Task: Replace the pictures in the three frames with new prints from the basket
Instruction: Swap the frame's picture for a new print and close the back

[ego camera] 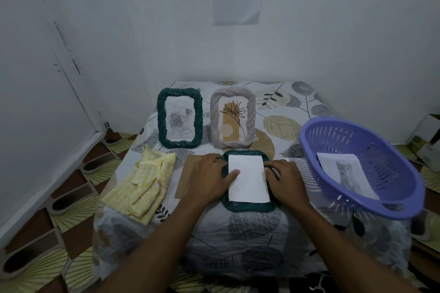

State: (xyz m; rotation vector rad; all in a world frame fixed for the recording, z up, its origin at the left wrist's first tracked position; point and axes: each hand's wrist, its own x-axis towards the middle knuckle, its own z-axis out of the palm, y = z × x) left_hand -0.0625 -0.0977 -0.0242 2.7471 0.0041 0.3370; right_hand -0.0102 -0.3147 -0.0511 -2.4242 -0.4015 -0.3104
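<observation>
A dark green frame [247, 207] lies face down at the table's front middle, with a white print [247, 178] lying blank side up in its back opening. My left hand [209, 176] rests on the frame's left edge, thumb pressing the print. On the frame's right edge sits my right hand [285, 178], fingertips at the paper's side. Two frames stand upright behind: a dark green one [179, 120] with a grey rose picture and a beige one [232, 118] with a plant drawing. The purple basket [390, 200] at the right holds a cat print [346, 172].
A brown backing board [188, 173] lies under my left wrist. A yellow striped cloth [142, 181] sits at the front left. Another white sheet [297, 164] lies between the flat frame and the basket. The small table stands against white walls, over a patterned floor.
</observation>
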